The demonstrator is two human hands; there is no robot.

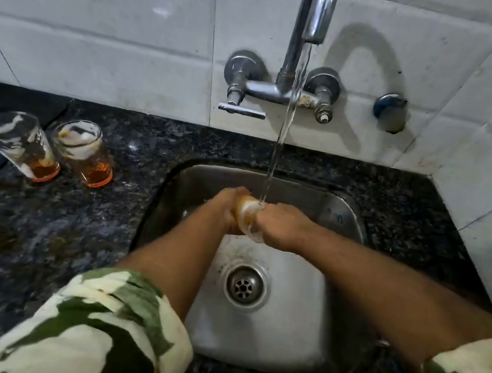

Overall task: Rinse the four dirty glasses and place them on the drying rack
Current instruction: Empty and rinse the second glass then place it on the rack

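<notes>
Over the sink, both hands, left and right, are wrapped tight round one glass under the running tap, while two dirty glasses sit on the counter left of it.

You worked over a brushed steel sink with a dull sheen, set in a polished, speckled dark stone desk. The tap was glossy chrome; the wall tiles were smooth, scuffed white ceramic.

Bare left hand and bare right hand meeting at frame centre, fingers curled closed, camouflage-sleeved forearms converging from the lower corners.
</notes>
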